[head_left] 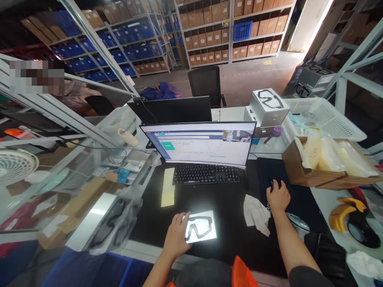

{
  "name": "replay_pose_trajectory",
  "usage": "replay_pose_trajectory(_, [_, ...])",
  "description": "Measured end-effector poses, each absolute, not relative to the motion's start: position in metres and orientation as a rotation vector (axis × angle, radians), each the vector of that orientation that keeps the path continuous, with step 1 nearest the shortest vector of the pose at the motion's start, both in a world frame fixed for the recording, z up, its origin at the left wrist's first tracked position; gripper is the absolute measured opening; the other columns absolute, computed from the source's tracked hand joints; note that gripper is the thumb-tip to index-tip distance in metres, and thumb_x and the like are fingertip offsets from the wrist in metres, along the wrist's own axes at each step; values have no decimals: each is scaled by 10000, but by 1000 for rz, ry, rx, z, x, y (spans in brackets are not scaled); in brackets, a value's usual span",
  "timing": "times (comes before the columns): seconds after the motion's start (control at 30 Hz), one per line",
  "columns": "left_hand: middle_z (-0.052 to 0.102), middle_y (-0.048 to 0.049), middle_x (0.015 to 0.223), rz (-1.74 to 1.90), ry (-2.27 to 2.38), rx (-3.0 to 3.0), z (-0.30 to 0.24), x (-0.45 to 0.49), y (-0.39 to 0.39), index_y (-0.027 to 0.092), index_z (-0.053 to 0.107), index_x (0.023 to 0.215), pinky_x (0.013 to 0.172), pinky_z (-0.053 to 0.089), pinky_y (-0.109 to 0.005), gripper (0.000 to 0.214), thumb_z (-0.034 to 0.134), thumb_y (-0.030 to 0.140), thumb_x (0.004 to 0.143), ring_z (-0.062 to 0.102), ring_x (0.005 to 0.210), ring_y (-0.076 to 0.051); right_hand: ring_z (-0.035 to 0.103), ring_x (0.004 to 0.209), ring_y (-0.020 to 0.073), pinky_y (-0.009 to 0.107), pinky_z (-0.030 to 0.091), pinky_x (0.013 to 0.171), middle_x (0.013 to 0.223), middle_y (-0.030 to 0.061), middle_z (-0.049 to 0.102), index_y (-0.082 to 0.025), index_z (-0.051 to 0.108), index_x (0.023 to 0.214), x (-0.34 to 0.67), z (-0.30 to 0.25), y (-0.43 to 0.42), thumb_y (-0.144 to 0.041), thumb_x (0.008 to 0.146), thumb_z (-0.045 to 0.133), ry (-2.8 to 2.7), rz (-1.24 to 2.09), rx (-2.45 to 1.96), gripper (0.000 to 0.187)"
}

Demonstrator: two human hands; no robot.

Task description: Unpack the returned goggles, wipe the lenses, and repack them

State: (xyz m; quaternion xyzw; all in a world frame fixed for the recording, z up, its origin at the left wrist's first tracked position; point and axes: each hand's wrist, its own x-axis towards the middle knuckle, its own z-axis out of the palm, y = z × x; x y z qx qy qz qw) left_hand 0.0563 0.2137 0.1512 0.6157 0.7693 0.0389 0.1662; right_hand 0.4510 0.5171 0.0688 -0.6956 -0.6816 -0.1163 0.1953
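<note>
My left hand is closed over the left edge of a white box on the black desk mat. The top of the box bears a black goggle-shaped outline and shines in the light. My right hand rests over a black computer mouse, mostly hidden by the fingers, on a dark mouse pad. Between the hands lies a crumpled white cloth. Ahead stand a black keyboard and a lit monitor.
A cardboard box of wrapped pale packets stands at right, near a yellow tape dispenser. Behind it are stacked white boxes and a white basket. At left lie plastic-wrapped goggles. A person sits beyond the frame.
</note>
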Motion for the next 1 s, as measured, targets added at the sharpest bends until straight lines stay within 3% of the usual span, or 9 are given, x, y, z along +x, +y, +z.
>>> replay_pose_trajectory(0.6, [464, -128, 1408, 103, 2197, 1769, 153, 58, 214, 157, 403, 1459, 1144, 316, -401, 956, 619, 180, 528, 367, 1319, -322, 546, 1019, 323, 441, 429, 826, 1357, 201, 478, -175, 609, 1287, 453, 67, 517, -249, 852, 548, -1899, -268, -1948, 446])
replay_pose_trajectory(1.0, [456, -134, 1410, 92, 2209, 1768, 146, 56, 213, 157, 403, 1453, 1136, 322, -404, 955, 639, 178, 527, 349, 1339, -325, 544, 1037, 306, 417, 417, 847, 1381, 186, 466, -185, 625, 1275, 453, 63, 518, -255, 891, 517, -1881, -262, -1948, 405])
